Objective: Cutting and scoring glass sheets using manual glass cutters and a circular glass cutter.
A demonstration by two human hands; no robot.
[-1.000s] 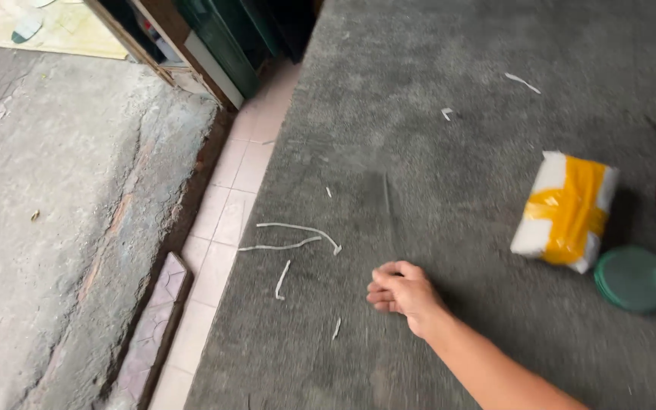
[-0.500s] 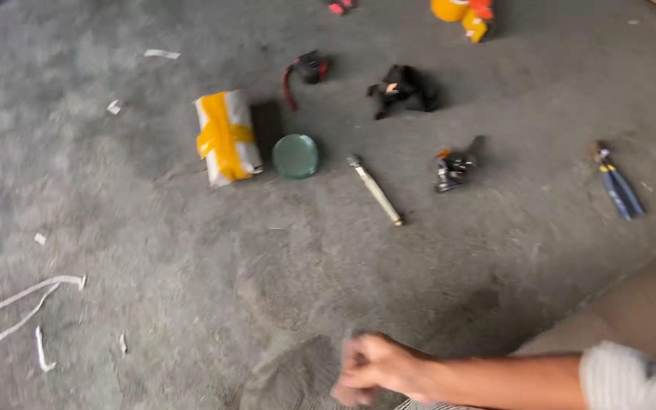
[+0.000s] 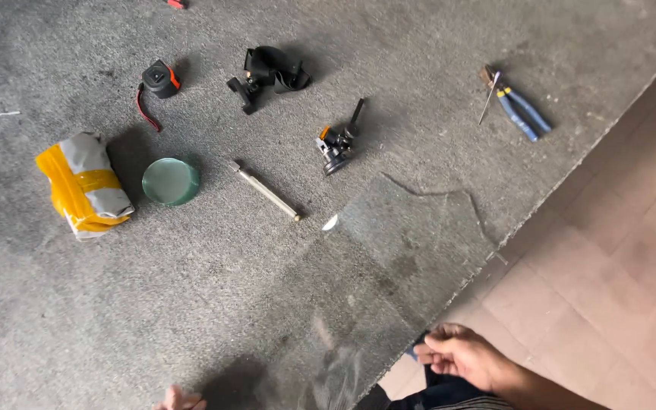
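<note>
My right hand (image 3: 461, 355) loosely curled at glass sheet (image 3: 389, 250) edge, grip unclear; left hand (image 3: 180, 398) barely visible, state unknown. Glass cutter (image 3: 265, 190) untouched on tabletop (image 3: 191, 304); no cutting started.

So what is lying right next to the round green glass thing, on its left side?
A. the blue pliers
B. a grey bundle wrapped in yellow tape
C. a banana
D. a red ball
B: the grey bundle wrapped in yellow tape lies just left of the round green glass disc on the grey surface, while the blue-handled pliers are far off to the right.
</note>
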